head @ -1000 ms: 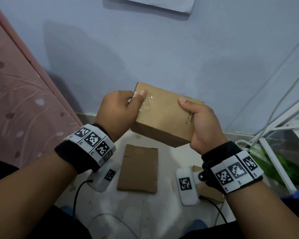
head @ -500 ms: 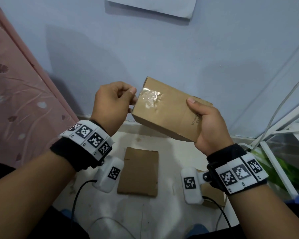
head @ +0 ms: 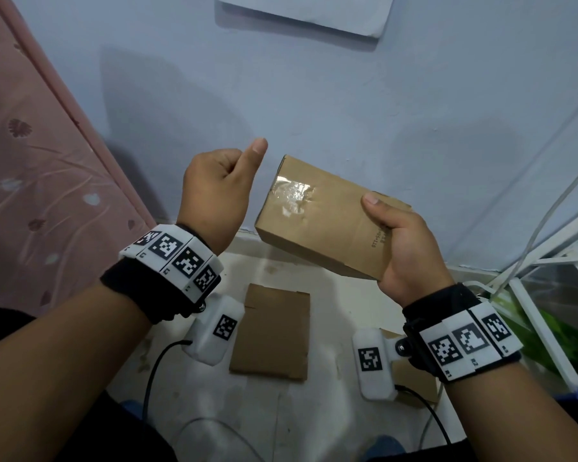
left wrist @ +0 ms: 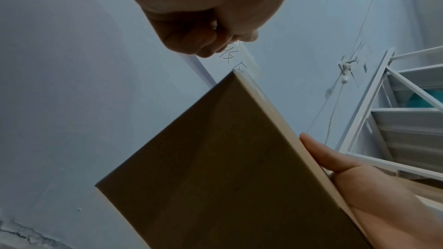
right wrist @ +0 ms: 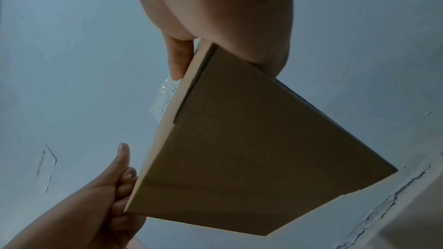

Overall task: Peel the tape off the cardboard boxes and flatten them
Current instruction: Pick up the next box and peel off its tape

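My head view is dim and bluish, with soft shadows at eleven o'clock on the pale blue painted wall. Glare sits on the wrinkled clear tape patch atop the brown cardboard box. Straight lines bow near the edges. Both wrist views are darker, the box underside in shade, skin nearest the lens blurred.

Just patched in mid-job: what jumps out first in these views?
A cardboard box held up in mid-air by the right hand, with a crinkled patch of clear tape shining on its upper face near the left end. The left hand hovers just left of the box, fingers curled and thumb up, clear of it in the head view. Below, a flattened box lies on the floor.
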The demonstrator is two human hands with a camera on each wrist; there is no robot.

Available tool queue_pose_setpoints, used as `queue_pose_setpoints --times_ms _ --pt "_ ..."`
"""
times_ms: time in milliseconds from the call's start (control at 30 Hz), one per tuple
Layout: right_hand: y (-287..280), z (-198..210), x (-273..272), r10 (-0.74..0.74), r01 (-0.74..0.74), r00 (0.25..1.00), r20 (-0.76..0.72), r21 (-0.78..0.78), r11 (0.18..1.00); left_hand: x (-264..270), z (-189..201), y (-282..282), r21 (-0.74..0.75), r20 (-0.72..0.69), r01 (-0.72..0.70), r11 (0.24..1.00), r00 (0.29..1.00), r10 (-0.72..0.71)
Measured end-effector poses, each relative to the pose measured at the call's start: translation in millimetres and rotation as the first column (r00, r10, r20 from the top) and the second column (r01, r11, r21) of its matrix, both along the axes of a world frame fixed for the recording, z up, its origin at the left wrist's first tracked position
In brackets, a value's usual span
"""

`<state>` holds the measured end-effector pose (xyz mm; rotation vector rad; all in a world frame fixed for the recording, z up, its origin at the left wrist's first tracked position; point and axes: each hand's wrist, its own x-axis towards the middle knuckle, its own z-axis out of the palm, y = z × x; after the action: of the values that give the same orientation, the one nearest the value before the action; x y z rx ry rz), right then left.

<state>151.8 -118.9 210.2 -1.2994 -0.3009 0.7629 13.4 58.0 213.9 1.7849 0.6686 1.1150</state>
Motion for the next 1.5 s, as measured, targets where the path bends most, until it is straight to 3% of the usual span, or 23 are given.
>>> queue_pose_setpoints --times_ms 133,333,467,633,733,833,967,1200,1500 --pt "-0.2 -1.0 1.3 -0.01 0.01 1.0 -0.027 0.009 1.0 0.3 0.7 2.4 -0.02 -0.011 -0.037 0.999 0.999 0.037" --pt "-1.0 -1.5 3.0 -0.053 0.056 0.996 -0.068 0.046 0.997 0.8 4.5 -2.7 -0.085 0.044 0.062 0.994 0.997 -0.059" --pt "-2.3 -3.1 4.9 -0.09 0.094 0.993 -0.071 0.051 0.994 -3.0 5.1 -1.6 -0.104 -0.116 -0.031 0.994 0.993 0.018" --pt "-1.2 -2.2 3.7 -0.063 0.067 0.996 -0.062 0.059 0.996 0.5 -5.7 7.3 -0.008 -0.192 0.001 1.0 0.981 -0.002" --pt "-0.4 -2.3 2.7 -0.045 0.047 0.998 -0.046 0.045 0.998 1.1 -4.4 2.5 -0.046 -0.114 -0.016 0.999 0.993 0.011" --pt "0.6 -2.6 1.2 -0.037 0.038 0.999 -0.029 0.041 0.998 0.7 -3.2 -1.1 0.009 -0.086 0.063 0.998 0.994 -0.062" --pt "1.7 -4.3 -1.2 -0.051 0.051 0.999 0.013 0.023 0.998 1.9 -6.6 -3.5 0.071 -0.228 0.126 0.989 0.968 -0.107" --pt "1.2 -9.6 -6.5 -0.053 0.053 0.996 0.066 0.006 0.999 0.4 -4.7 2.5 -0.206 -0.292 0.184 0.961 0.926 -0.239" --pt "-1.5 -9.0 -7.7 -0.017 0.021 0.988 0.152 -0.02 1.0 -2.9 3.4 8.0 -0.305 -0.324 0.218 0.927 0.891 -0.317"
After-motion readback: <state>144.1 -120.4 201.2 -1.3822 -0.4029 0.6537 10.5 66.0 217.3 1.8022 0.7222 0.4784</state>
